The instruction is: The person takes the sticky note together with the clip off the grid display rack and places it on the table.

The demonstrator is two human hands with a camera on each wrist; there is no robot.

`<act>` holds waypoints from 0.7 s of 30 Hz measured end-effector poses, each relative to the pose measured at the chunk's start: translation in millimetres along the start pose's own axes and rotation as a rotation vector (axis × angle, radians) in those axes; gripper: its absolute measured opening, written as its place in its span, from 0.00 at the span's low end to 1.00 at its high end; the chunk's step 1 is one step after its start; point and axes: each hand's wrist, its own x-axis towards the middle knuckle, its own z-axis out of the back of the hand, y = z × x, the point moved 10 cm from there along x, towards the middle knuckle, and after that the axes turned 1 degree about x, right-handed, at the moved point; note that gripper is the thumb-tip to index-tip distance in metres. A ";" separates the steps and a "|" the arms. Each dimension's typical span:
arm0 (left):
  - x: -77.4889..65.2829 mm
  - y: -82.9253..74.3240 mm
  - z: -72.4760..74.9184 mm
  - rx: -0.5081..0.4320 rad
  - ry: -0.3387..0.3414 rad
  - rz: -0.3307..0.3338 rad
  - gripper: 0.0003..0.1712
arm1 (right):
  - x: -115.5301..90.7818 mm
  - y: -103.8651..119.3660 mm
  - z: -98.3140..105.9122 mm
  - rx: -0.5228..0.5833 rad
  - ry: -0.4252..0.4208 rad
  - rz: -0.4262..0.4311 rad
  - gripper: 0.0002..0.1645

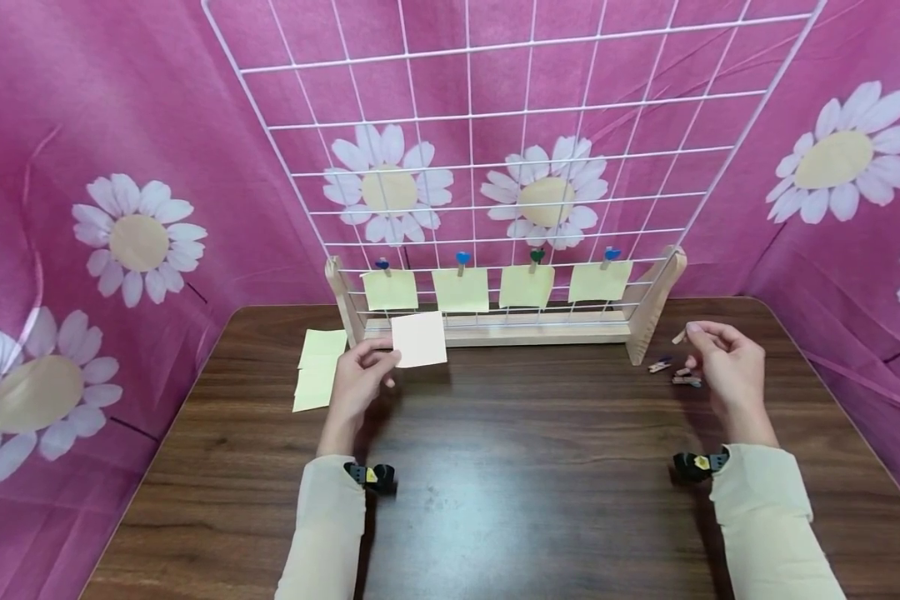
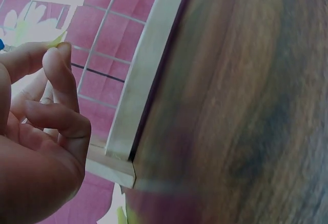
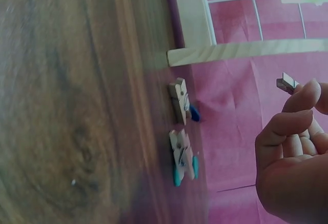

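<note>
My left hand (image 1: 362,371) pinches a pale yellow sticky note (image 1: 420,340) by its left edge, in front of the rack's lower left. In the left wrist view thumb and fingertip meet on the note's corner. Over the table's right side, my right hand (image 1: 733,367) holds a small wooden clothespin (image 3: 286,82) between thumb and finger. Below it several loose clothespins (image 1: 686,381) lie on the table, some with coloured ends. Several yellow notes (image 1: 461,290) hang in a row on the white wire grid (image 1: 495,112), each under a clothespin with a blue or green heart (image 1: 537,256).
The grid stands in a wooden base (image 1: 532,335) with two side posts (image 1: 652,304) at the back of the brown table (image 1: 480,467). More yellow notes (image 1: 318,385) lie left of the base. A pink flowered cloth (image 1: 262,217) surrounds the table's back and sides.
</note>
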 end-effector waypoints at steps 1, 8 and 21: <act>0.2 1.4 1.2 0.001 0.000 0.005 0.16 | 0.2 -0.8 1.5 -0.008 -0.002 -0.001 0.08; 0.4 4.2 7.4 0.032 -0.007 0.021 0.16 | 1.8 -9.3 12.1 -0.063 -0.003 -0.017 0.08; 7.7 24.3 23.8 0.076 -0.028 0.048 0.16 | 2.0 -29.2 21.1 -0.093 0.102 -0.124 0.11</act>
